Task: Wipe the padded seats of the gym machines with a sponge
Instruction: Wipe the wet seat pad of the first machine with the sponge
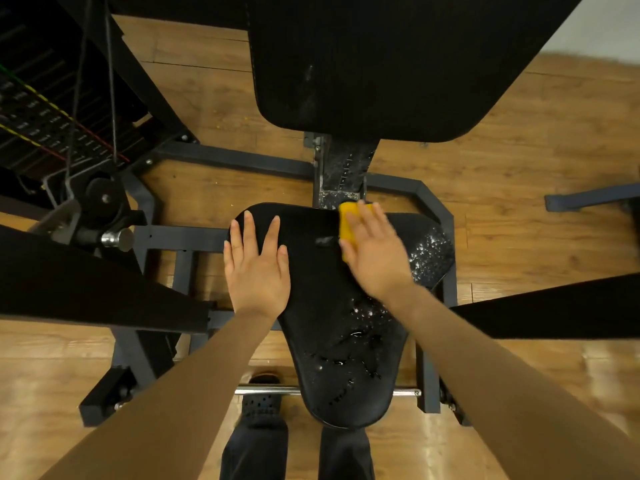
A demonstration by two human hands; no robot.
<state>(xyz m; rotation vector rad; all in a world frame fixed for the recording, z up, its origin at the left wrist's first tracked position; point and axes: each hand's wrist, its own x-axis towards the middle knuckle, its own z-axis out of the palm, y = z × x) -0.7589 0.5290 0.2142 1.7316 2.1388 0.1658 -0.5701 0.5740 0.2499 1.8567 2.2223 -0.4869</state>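
From the head camera, the right hand presses a yellow sponge flat under straight, spread fingers at the far edge of the black padded seat. The left hand lies open, palm down, on the seat's left side, well apart from the sponge. Foam flecks the seat's right and near parts.

A black padded seat with foam flecks. A yellow sponge and both hands rest on it.
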